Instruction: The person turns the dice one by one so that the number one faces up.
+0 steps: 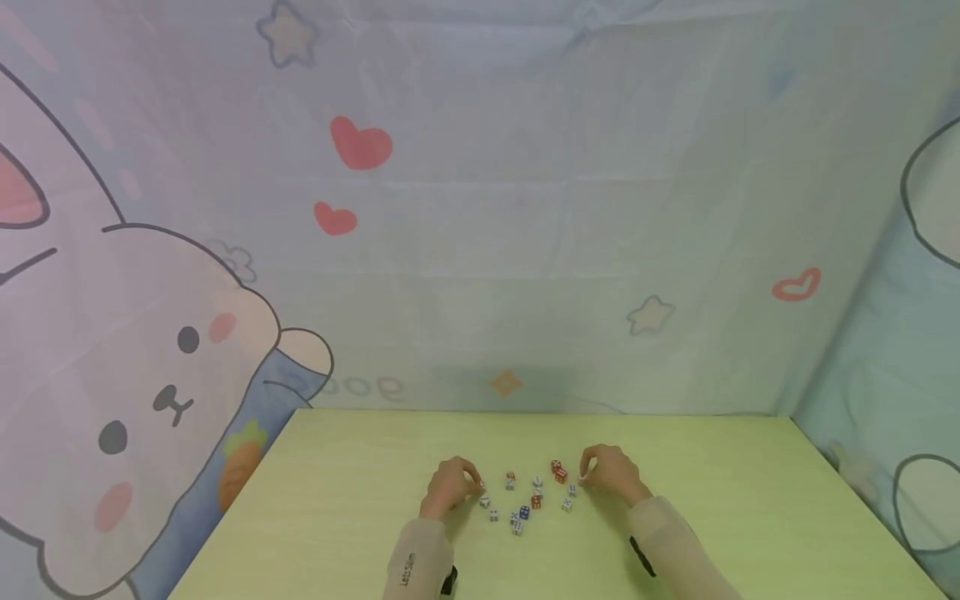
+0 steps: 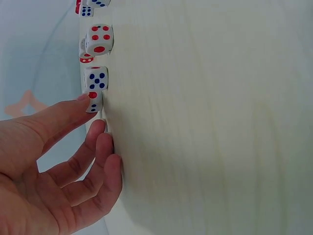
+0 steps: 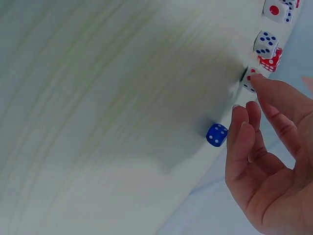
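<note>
Left hand (image 1: 451, 483): at the fingertips, one white, round-cornered plastic die (image 2: 93, 104) is pinched, marked with red and blue pips. Between the hands: white dice (image 1: 537, 482), red dice (image 1: 561, 475) and a blue die (image 1: 524, 512) with white pips are scattered on a pale yellow-green table (image 1: 322, 533). Right hand (image 1: 613, 475): at the fingertips, another white die (image 3: 247, 84) is pinched, red pips showing.

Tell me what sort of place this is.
Probably a makeshift indoor booth for tabletop activities: a yellow-green table, cartoon-printed fabric hanging behind and beside it, and small dice scattered on top.
</note>
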{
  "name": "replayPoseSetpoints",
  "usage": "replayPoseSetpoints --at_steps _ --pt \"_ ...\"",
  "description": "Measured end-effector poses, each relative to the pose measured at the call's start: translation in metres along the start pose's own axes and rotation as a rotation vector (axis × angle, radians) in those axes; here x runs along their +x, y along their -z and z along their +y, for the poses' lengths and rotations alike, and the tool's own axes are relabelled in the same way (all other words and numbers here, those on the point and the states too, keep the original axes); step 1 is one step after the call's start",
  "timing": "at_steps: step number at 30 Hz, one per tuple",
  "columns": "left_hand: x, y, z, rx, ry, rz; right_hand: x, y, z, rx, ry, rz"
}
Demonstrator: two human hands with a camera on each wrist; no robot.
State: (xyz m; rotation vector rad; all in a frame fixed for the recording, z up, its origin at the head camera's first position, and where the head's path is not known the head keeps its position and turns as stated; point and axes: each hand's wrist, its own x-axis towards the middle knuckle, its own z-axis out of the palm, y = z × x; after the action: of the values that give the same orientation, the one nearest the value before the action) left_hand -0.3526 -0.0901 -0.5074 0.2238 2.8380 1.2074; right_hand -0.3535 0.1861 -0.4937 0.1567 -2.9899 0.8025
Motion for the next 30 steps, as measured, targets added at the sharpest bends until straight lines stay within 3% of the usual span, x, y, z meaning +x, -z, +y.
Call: replayPoseSetpoints --at_steps 12,22,30 --pt "-0.003 0.002 0.004 -0.002 0.012 -0.008 0.002 -0.003 0.009 0.005 -0.012 -0.015" --pt "0.0 0.002 0.002 0.002 0.01 -0.007 0.006 0.023 0.024 0.043 -0.066 0.001" --pt "0.0 0.001 0.001 -0.027 0.014 -0.013 0.005 0.02 0.03 0.045 -0.083 -0.015"
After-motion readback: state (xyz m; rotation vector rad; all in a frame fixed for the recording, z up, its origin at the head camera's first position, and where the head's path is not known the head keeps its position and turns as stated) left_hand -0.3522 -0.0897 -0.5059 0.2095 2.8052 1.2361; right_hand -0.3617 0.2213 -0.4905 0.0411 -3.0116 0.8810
